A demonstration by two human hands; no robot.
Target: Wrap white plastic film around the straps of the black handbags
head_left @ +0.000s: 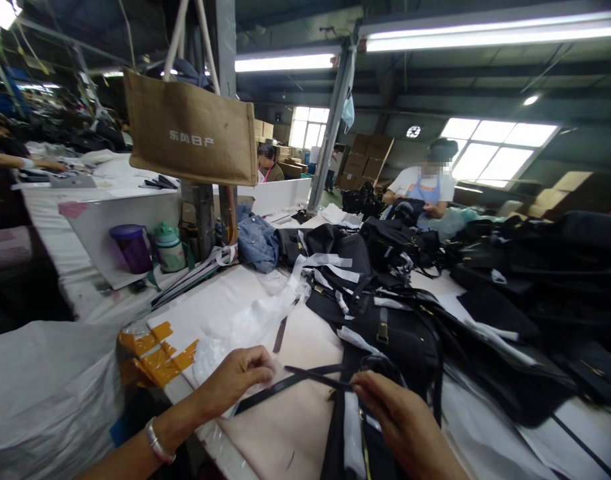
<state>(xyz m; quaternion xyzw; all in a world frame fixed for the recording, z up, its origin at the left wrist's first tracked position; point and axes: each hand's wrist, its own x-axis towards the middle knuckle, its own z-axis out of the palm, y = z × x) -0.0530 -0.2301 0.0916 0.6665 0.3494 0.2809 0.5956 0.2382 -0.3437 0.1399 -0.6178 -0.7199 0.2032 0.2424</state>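
— Is any writing readable here?
— Only one line: the brown jute bag (pixel 190 130) hanging from the post carries four pale characters, 东风日产, printed across its front.
— Anything on the cups, tape or black bags?
— Nothing there can be read; any marks are too small or blurred.

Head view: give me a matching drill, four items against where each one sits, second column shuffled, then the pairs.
Items:
1. jute tote bag
2. purple cup
3. orange tape strips
4. black strap

Places:
A. stuck at the near left edge of the table
B. hanging from a post above the table
C. stretched between the left hand and right hand
D. standing beside a green-lidded bottle at the left

Pairs: 1-B, 2-D, 3-A, 4-C
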